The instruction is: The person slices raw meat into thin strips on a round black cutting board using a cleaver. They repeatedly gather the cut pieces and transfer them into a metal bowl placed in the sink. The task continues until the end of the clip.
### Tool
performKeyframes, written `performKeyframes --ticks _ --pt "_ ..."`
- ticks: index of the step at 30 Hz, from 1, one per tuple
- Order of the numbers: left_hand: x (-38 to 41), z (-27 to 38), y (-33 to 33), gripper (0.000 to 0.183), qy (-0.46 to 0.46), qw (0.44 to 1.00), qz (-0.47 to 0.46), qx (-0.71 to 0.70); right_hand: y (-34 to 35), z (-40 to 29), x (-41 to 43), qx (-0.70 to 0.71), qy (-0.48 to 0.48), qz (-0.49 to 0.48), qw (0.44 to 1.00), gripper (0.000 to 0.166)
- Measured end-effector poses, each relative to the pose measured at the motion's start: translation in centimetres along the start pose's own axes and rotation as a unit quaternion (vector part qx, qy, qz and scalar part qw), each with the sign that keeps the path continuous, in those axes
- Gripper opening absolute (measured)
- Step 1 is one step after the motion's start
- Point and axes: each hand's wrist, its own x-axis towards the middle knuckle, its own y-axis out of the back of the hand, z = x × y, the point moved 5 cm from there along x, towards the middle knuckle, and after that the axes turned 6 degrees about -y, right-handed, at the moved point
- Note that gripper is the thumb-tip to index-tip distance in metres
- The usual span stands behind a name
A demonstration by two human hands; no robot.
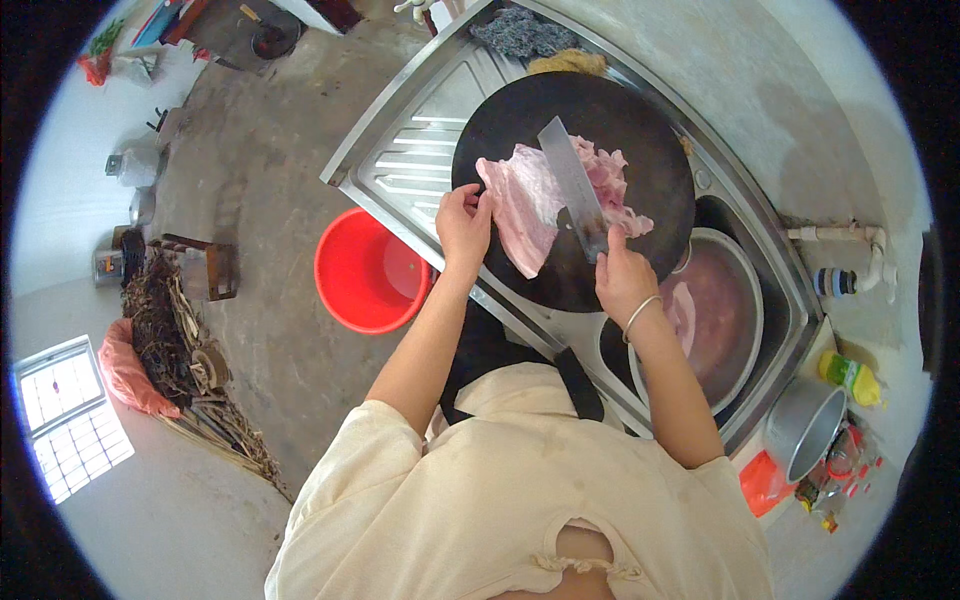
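A slab of raw meat (523,202), pale and probably pork, lies on a round black chopping board (517,281). My left hand (463,223) is at the slab's left edge, its thumb and fingertips gripping the rim. In my right hand (626,277) is the handle of a cleaver (568,169). Its broad blade points away from me, between the slab and a heap of thin meat slices (606,176). The blade hides where the slab's right edge meets the slices.
The board rests on a stainless steel sink unit (416,161). To the right, a metal basin (716,322) holds pinkish water and a piece of meat (682,315). Dark scouring mesh (521,31) sits behind the board. A red bucket (352,274) stands on the floor at left.
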Motion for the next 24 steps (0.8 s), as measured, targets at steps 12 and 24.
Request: performKeyframes --ticks 12,24 --pt "-0.1 1.0 2.5 0.012 -0.032 0.995 0.057 0.077 0.1 0.7 -0.6 0.003 -0.013 -0.033 0.999 0.035" --pt "-0.3 4.9 -3.8 0.01 -0.207 0.961 -0.042 0.181 -2.3 -3.6 0.6 -0.083 -0.003 -0.136 0.987 0.03"
